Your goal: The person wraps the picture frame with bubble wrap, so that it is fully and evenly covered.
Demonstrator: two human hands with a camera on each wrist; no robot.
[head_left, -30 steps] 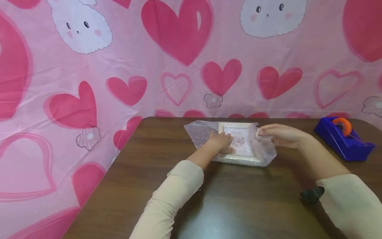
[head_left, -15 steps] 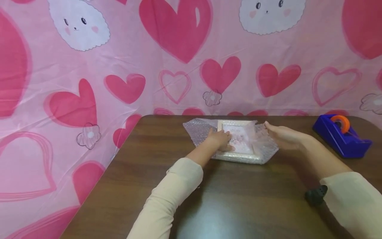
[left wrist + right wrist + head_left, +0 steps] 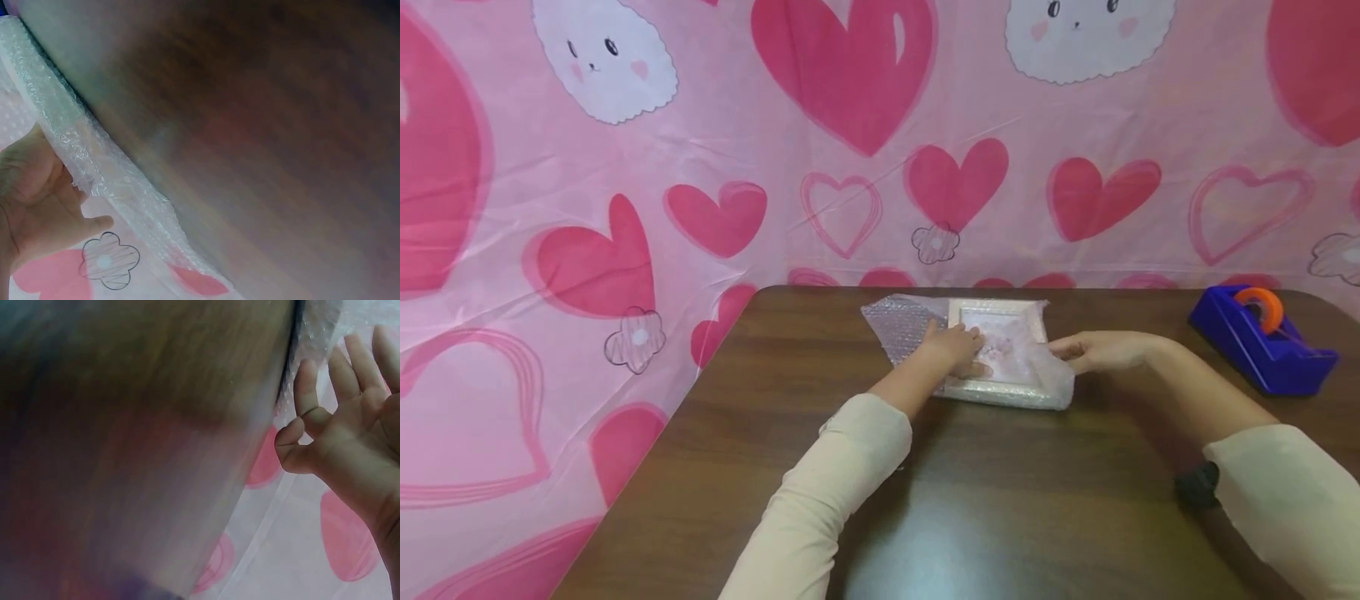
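Observation:
A cream-edged picture frame lies flat on the table, its pale picture showing through bubble wrap. One flap of the wrap spreads out to the left, while the right side is folded up over the frame. My left hand rests on the frame's left part with its fingers spread. At the right edge, my right hand has its fingertips against the folded wrap. The right wrist view shows the right hand's fingers extended beside the wrap, with the thumb bent. In the left wrist view, wrap runs alongside the left hand.
A blue tape dispenser with an orange roll stands at the right on the brown wooden table. Behind the table hangs a pink cloth printed with hearts. A dark watch shows at the right sleeve.
My right hand has let go of the flap it pinched and moved in to the frame's right edge. The right side of the wrap now lies closer to the frame. The left hand stays put.

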